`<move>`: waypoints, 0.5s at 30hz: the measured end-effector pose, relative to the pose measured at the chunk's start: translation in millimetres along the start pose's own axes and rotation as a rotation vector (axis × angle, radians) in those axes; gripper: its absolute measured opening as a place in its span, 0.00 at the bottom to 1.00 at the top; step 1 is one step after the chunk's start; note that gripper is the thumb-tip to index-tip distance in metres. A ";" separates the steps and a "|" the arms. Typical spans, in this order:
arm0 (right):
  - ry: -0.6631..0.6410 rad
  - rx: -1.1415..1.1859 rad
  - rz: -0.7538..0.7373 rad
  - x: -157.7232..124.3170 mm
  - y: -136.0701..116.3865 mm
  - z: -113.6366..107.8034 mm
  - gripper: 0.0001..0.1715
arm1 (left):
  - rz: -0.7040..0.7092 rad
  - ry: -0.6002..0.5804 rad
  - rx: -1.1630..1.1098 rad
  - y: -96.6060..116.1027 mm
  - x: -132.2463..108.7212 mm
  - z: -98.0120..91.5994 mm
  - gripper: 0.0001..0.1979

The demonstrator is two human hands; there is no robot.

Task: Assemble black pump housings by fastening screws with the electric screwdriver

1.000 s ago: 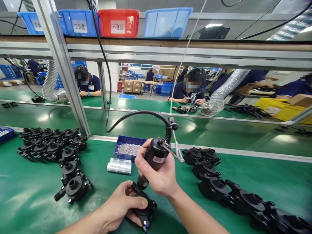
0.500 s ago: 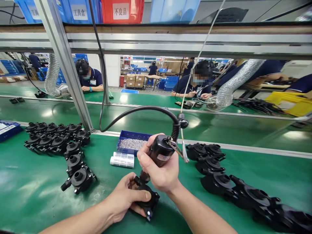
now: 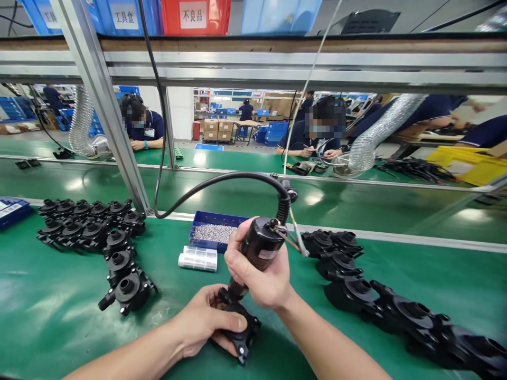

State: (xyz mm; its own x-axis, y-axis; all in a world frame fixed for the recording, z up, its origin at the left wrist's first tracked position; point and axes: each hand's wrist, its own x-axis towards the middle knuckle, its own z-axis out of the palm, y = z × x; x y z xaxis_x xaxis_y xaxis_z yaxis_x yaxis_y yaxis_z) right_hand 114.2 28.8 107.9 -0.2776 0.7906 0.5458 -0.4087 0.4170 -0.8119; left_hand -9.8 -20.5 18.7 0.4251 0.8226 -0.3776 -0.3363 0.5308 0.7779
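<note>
My left hand (image 3: 209,322) grips a black plastic housing (image 3: 242,338) on the green mat, its thumb lying over the top. Above it, my right hand (image 3: 263,274) is wrapped round a black electric screwdriver (image 3: 259,245), held tilted, with its lower end at the housing's upper edge. The tip is hidden behind the housing and my fingers. A thick black cable (image 3: 222,178) arches left from the tool's top. Behind my hands sit a blue tray (image 3: 204,244) of small metal screws and a clear plastic roll (image 3: 198,259).
Black housings (image 3: 129,287) stand in rows at the left, and more housings (image 3: 356,295) run down the right side. A metal post (image 3: 105,105) rises at the left. Two people (image 3: 148,124) sit across the bench. Bins (image 3: 194,18) line the shelf above.
The screwdriver's top and its cable end have shifted slightly left, and the tool looks a little more upright. Both hands keep their grips. The whole view has shifted slightly.
</note>
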 end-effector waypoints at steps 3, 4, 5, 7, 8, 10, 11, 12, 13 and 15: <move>-0.011 -0.022 -0.008 -1.4 -2.0 1.7 0.12 | 0.003 -0.015 -0.001 -1.7 -0.7 0.6 0.28; -0.010 -0.035 -0.012 -1.5 -2.6 2.6 0.12 | 0.006 -0.021 0.001 -2.3 -0.9 0.4 0.28; -0.002 -0.051 -0.018 -1.4 -3.3 3.6 0.11 | 0.011 -0.024 0.007 -2.6 -1.1 0.0 0.28; 0.022 -0.079 -0.037 -0.8 -5.8 5.6 0.11 | 0.018 -0.021 0.021 -1.9 -0.7 -2.2 0.27; 0.042 -0.087 -0.054 -0.5 -7.8 6.4 0.11 | 0.025 -0.013 0.032 -0.6 -0.2 -4.1 0.27; 0.075 -0.090 -0.100 -0.7 -13.4 7.1 0.12 | 0.053 0.026 0.051 4.4 1.1 -9.3 0.26; 0.079 -0.084 -0.126 -1.6 -16.6 7.1 0.12 | 0.078 0.060 0.055 7.9 1.6 -12.4 0.25; 0.075 -0.073 -0.144 -3.0 -19.5 7.0 0.12 | 0.104 0.097 0.056 11.7 1.8 -15.5 0.25; 0.057 -0.057 -0.150 -5.1 -21.8 6.9 0.12 | 0.128 0.132 0.056 15.6 1.6 -18.5 0.25; 0.004 -0.015 -0.125 -10.6 -23.6 7.4 0.12 | 0.153 0.162 0.057 22.7 -0.1 -22.9 0.26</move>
State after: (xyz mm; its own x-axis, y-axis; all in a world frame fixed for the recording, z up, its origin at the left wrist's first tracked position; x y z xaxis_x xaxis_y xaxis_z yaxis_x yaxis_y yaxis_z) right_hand 120.3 7.3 122.8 -0.2219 0.7339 0.6420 -0.4268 0.5189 -0.7407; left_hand -36.8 -3.9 24.9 0.2306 0.9169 -0.3257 -0.3362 0.3892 0.8576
